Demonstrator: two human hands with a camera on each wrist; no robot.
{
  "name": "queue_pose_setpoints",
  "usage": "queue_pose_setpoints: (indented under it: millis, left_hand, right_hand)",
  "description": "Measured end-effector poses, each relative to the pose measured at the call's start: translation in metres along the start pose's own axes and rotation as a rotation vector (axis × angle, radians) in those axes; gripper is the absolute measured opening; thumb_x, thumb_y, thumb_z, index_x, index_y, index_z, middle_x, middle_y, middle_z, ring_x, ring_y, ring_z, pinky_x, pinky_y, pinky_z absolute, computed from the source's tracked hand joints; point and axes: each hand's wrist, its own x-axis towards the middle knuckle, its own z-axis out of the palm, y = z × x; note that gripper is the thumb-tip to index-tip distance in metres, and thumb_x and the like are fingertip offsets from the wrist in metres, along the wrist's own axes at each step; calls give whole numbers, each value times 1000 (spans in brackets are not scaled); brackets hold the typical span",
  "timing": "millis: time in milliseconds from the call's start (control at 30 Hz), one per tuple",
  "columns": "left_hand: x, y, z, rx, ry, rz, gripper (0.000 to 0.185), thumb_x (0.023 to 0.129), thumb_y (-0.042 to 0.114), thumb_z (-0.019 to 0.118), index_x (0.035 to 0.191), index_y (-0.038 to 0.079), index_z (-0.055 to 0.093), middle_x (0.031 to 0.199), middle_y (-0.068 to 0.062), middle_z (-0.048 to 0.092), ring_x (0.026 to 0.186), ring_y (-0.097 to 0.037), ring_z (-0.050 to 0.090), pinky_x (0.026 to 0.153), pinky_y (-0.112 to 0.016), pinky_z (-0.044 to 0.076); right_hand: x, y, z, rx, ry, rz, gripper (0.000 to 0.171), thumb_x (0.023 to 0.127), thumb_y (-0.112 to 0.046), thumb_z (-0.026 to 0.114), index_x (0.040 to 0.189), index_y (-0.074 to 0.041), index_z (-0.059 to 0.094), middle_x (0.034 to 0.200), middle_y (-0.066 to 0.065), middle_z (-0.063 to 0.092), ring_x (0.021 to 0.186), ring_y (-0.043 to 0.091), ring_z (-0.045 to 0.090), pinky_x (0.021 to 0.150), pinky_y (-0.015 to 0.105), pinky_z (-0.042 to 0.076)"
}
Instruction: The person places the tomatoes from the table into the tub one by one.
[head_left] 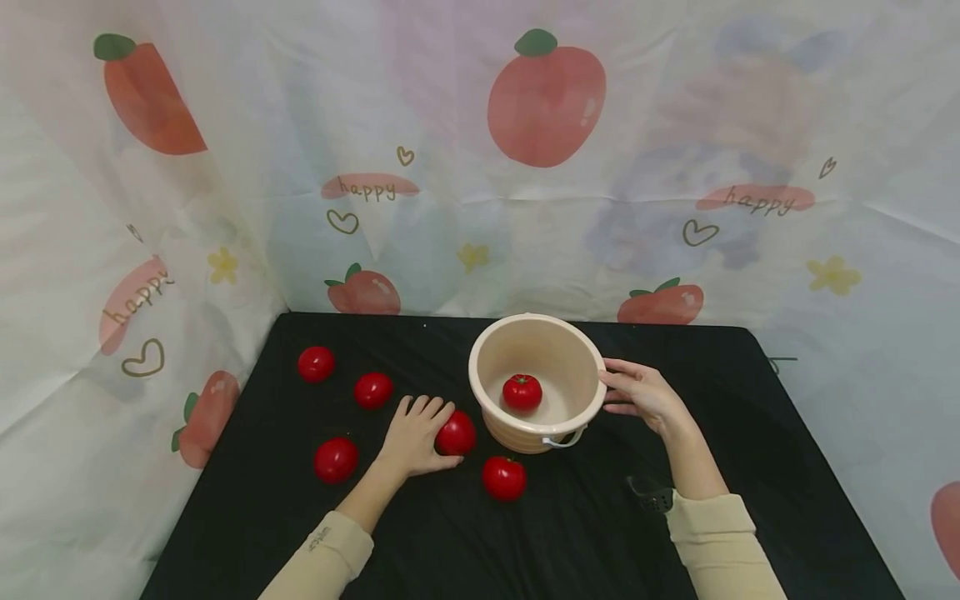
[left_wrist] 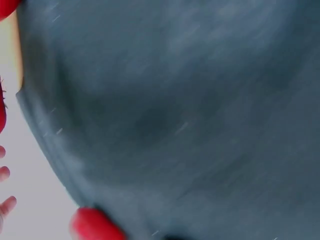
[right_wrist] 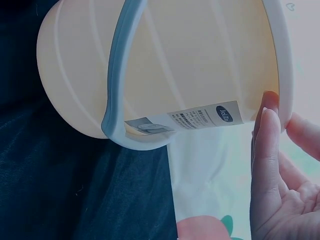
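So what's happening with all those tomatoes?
A person is at a black table with a cream bucket that already has one tomato inside. The left hand is cupped over another tomato right beside the bucket, while the right hand rests its fingers against the bucket's rim. Four more tomatoes lie loose on the cloth.

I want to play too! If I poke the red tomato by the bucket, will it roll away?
Probably. The tomato looks round and smooth, so a poke would likely set it rolling on the flat black cloth. Its glossy skin may feel slippery. It seems small, so probably light.
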Motion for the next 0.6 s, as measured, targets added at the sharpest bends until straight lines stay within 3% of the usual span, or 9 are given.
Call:
queue_pose_setpoints:
  millis: [200,433,600]
  left_hand:
    - [15,-16,-34,3,111,-10,70,64,63,61,118,19,52,112,-3,55,102,-23,48,90,-46,37]
    - [33,-36,-67,24,298,12,68,63,61,62,113,15,54,108,-5,56,97,-25,49,85,-46,38]
    - [49,-37,-85,19,372,23,70,63,61,62,114,14,54,109,-6,55,99,-26,48,85,-45,38]
  right_hand:
    - [1,1,0,7,1,7,65,89,-28,59,140,2,31,98,-1,64,76,8,64,73,35,53]
    - [1,1,0,17,-4,5,65,89,-27,59,140,2,30,98,-1,65,75,8,64,70,30,54]
    - [1,1,-1,8,-3,7,65,90,-28,58,140,1,30,102,2,65,76,8,64,71,32,54]
